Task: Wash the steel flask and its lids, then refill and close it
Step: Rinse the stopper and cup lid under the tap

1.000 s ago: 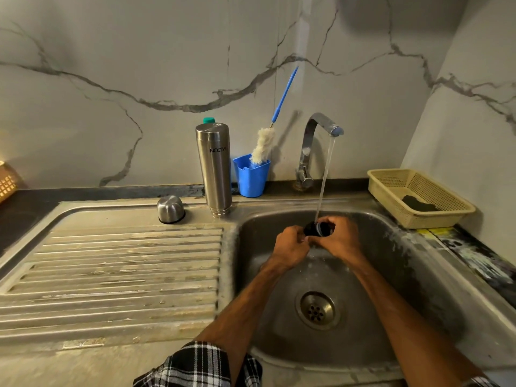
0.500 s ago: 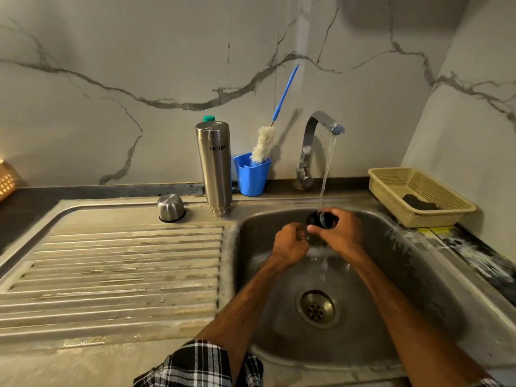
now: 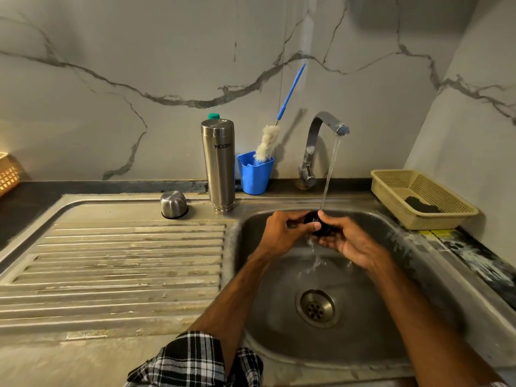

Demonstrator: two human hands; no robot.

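black inner lid [image 3: 317, 225] under the stream [image 3: 330, 174], gripped by both left hand [image 3: 280, 233] and right hand [image 3: 347, 243]; steel flask [image 3: 218, 163] stands far left, nearer the left hand.

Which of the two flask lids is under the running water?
The small black round lid, held between the left hand and right hand. The domed steel cap sits apart on the drainboard, beside the tall steel flask.
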